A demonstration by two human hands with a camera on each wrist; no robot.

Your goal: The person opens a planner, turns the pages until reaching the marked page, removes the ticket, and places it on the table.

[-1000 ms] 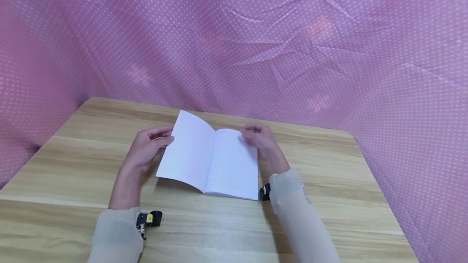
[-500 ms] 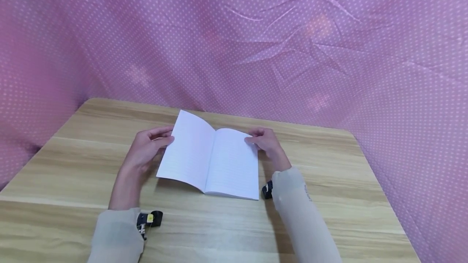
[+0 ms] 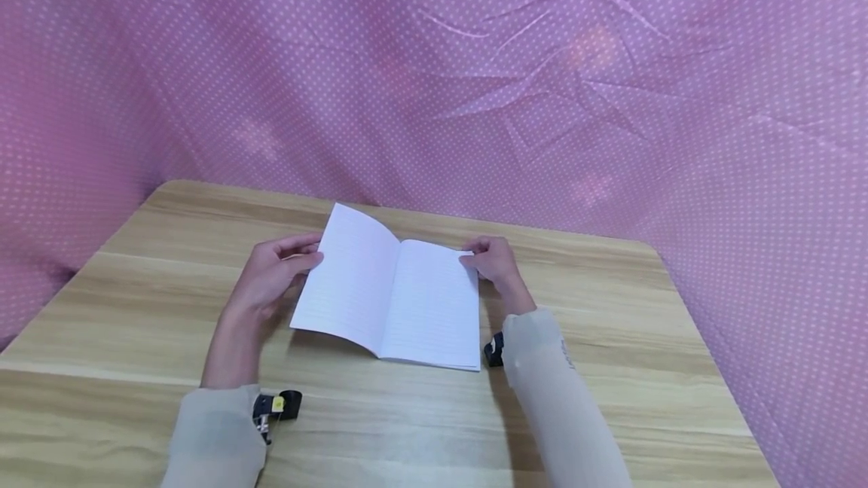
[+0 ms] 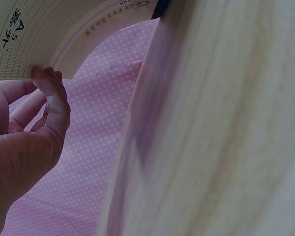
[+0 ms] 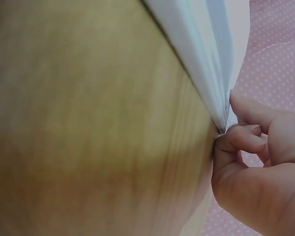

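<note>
An open notebook (image 3: 430, 303) with white lined pages lies on the table, its left side lifted and bowed up. My left hand (image 3: 271, 273) pinches the outer edge of that raised side between thumb and fingers. Printing shows on the raised cover's outer face (image 4: 19, 44) in the left wrist view. At the upper right edge of the notebook, my right hand (image 3: 493, 258) pinches the right-hand pages, thumb on top. Seen from the right wrist, the page edges (image 5: 206, 73) meet between the thumb and curled index finger of that hand.
The notebook rests on a wood-grain table (image 3: 597, 337) with rounded far corners. A pink dotted cloth (image 3: 434, 81) hangs behind and at both sides. Small black devices sit at the left wrist (image 3: 278, 405) and right wrist (image 3: 495, 350).
My right hand has slid outward from the upper page to the right edge and taken the pages there. The right page now lies flatter. My left hand stays in place.
</note>
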